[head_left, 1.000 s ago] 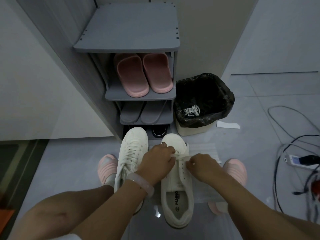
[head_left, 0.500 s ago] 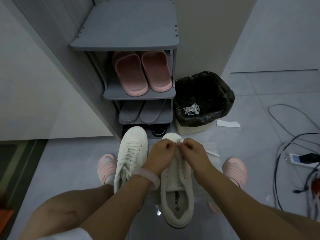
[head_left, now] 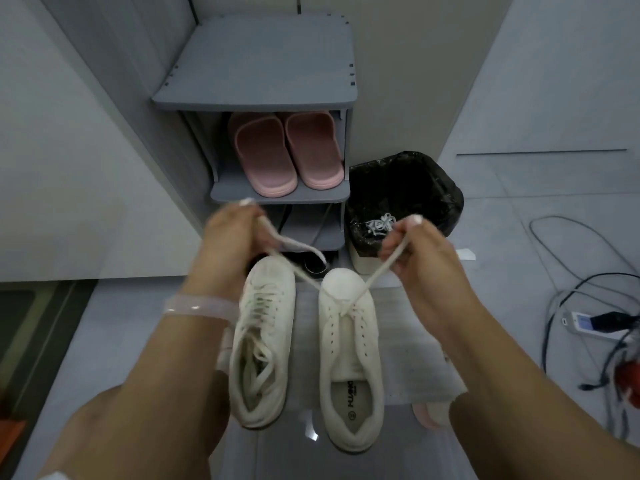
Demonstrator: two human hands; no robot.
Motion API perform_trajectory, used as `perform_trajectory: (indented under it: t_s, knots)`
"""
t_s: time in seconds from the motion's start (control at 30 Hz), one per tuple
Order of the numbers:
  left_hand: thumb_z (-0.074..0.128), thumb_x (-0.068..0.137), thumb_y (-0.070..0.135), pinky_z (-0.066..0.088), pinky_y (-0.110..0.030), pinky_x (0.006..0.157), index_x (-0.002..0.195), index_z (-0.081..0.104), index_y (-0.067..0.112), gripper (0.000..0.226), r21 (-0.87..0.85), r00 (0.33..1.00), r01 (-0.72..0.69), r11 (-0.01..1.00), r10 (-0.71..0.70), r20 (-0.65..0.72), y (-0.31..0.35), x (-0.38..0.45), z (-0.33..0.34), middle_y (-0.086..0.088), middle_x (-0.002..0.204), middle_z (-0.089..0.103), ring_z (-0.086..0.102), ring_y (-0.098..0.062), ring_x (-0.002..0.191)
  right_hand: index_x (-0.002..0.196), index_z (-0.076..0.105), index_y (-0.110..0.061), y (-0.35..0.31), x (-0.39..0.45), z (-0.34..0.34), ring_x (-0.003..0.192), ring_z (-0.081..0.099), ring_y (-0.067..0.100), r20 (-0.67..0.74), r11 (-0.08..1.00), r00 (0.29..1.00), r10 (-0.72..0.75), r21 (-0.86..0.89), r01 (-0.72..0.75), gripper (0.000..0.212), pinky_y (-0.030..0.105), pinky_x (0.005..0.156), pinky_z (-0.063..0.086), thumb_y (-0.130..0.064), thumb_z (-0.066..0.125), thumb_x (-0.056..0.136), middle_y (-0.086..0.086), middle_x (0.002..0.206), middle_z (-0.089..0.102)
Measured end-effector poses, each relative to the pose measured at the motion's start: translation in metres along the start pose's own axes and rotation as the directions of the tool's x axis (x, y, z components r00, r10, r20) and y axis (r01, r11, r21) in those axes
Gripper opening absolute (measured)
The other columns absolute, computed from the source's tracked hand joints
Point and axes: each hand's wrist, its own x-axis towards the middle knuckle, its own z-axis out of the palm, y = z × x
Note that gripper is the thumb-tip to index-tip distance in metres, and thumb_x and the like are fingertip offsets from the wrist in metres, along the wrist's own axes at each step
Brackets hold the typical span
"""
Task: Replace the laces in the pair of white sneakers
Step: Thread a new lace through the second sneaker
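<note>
2 white sneakers [head_left: 349, 344] (cream-tinged), pink slippers [head_left: 287, 157] on a grey rack [head_left: 256, 60], black bin liner [head_left: 408, 188].

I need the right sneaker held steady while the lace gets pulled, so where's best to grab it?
Grip the right sneaker at its heel collar, coming from behind and above: the opening gapes there, while the lace runs taut from the toe-end eyelets up to both hands.

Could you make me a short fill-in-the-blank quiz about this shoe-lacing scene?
1. Both hands, left hand and right hand, pull up the ends of one white ____.
2. That lace runs through the right sneaker, at the eyelets nearest its ____.
3. The slippers on the rack are ____.
4. Old laces lie in the ____.

Missing: lace; toe; pink; bin
</note>
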Motion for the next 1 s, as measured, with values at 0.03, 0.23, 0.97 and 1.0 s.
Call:
perform_trajectory:
  t_s: [0.03, 0.23, 0.97, 1.0]
  knots:
    - [0.045, 0.093, 0.019, 0.047, -0.026, 0.053, 0.071, 0.05, 0.015, 0.022, 0.281, 0.987, -0.075, 0.957, 0.112, -0.117, 0.004, 0.006, -0.018, 0.0, 0.054, 0.052, 0.057, -0.012, 0.051, 0.081, 0.057, -0.015, -0.007, 0.003, -0.004, 0.06, 0.058, 0.007, -0.022, 0.996, 1.0, -0.001, 0.091, 0.003, 0.027, 0.024, 0.067, 0.05, -0.024, 0.038, 0.099, -0.006, 0.06, 0.059]
    - [0.058, 0.089, 0.027, 0.045, -0.025, 0.041, 0.094, 0.051, 0.013, 0.017, 0.892, 0.95, 0.052, 0.45, -0.297, 0.095, -0.003, 0.006, -0.078, -0.007, 0.061, 0.065, 0.058, -0.017, 0.044, 0.091, 0.056, -0.016, -0.039, 0.008, -0.016, 0.045, 0.045, 0.005, -0.037, 0.939, 0.997, -0.068, 0.336, 0.076, 0.031, 0.017, 0.046, 0.041, -0.03, 0.03, 0.101, -0.005, 0.055, 0.052]
    - [0.055, 0.091, 0.029, 0.041, -0.026, 0.071, 0.068, 0.069, 0.029, 0.027, 0.635, 0.931, -0.204, 0.745, -0.054, 0.362, -0.029, -0.008, -0.009, -0.008, 0.08, 0.068, 0.06, -0.02, 0.081, 0.073, 0.045, -0.018, -0.069, 0.012, -0.04, 0.035, 0.028, 0.004, -0.189, 0.898, 0.98, 0.061, 0.44, 0.029, 0.033, 0.014, 0.038, 0.028, -0.025, 0.029, 0.102, -0.009, 0.04, 0.033]
    - [0.055, 0.091, 0.03, 0.04, -0.027, 0.07, 0.069, 0.069, 0.029, 0.026, 0.66, 0.938, -0.2, 0.724, -0.053, 0.342, -0.029, -0.007, -0.01, -0.013, 0.086, 0.068, 0.059, -0.023, 0.084, 0.073, 0.046, -0.018, -0.068, 0.01, -0.042, 0.034, 0.027, 0.004, -0.174, 0.894, 0.982, 0.075, 0.449, 0.011, 0.036, 0.015, 0.037, 0.027, -0.029, 0.027, 0.102, -0.009, 0.039, 0.031]
